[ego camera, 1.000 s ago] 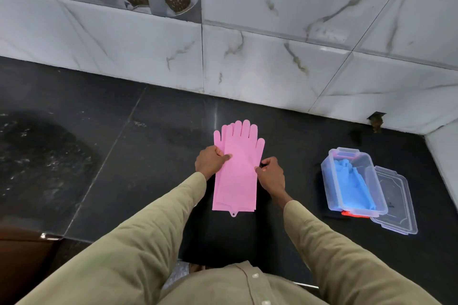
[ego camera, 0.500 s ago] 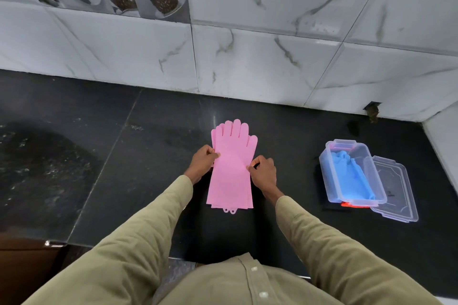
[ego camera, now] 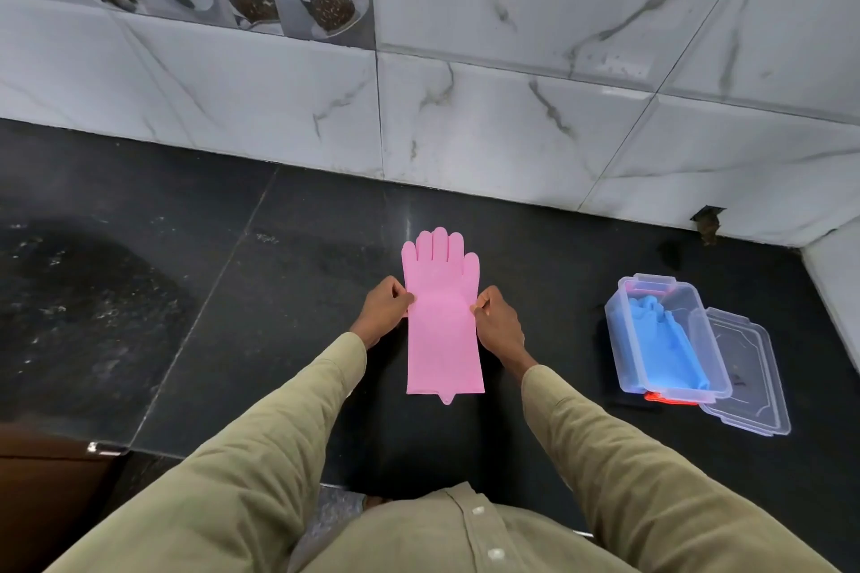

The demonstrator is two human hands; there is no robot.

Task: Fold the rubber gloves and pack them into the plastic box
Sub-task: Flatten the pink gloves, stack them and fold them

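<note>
Pink rubber gloves (ego camera: 442, 316) lie flat and stacked on the black counter, fingers pointing to the wall, cuff toward me. My left hand (ego camera: 384, 309) pinches their left edge at mid-length. My right hand (ego camera: 495, 321) pinches the right edge opposite. To the right stands a clear plastic box (ego camera: 668, 340) with blue gloves (ego camera: 665, 344) folded inside. Its clear lid (ego camera: 747, 375) lies flat against the box's right side.
The black counter (ego camera: 279, 293) runs to a white marble-tiled wall (ego camera: 512, 130) behind and at the far right. Something red-orange (ego camera: 665, 396) shows under the box's near end. The counter's front edge is near my body, with a brown surface (ego camera: 42, 479) at lower left.
Both hands have gone from resting on the pink gloves to pinching their side edges. The camera view has shifted slightly; the gloves stay in place.
</note>
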